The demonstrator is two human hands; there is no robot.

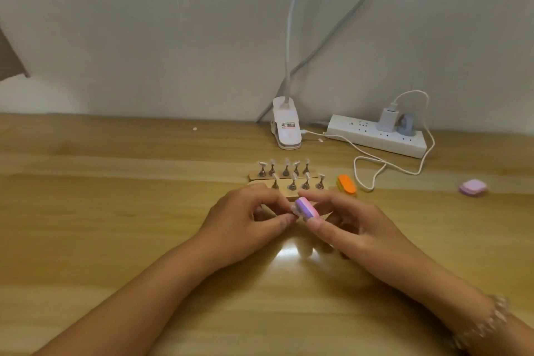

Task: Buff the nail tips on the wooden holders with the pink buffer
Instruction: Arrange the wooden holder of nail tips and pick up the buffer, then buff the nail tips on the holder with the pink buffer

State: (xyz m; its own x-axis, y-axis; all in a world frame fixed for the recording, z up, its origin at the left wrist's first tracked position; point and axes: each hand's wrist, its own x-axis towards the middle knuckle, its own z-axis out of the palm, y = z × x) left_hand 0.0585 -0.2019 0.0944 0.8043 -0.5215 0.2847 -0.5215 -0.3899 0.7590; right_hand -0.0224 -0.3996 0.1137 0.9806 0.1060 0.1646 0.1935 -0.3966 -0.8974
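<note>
Pink buffer: pink-and-purple layered block, tilted, pinched at frame centre, against one pale nail tip. Two wooden holders, lying parallel just above centre, carry upright tipped stands.

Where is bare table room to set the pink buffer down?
Widest: bare wood left of the wooden holders and left hand. Also between orange buffer and lilac buffer, nearer than the white cable. Crowded: back right, around lamp clamp and power strip. Right hand grips the pink buffer; left pinches a nail tip.
</note>
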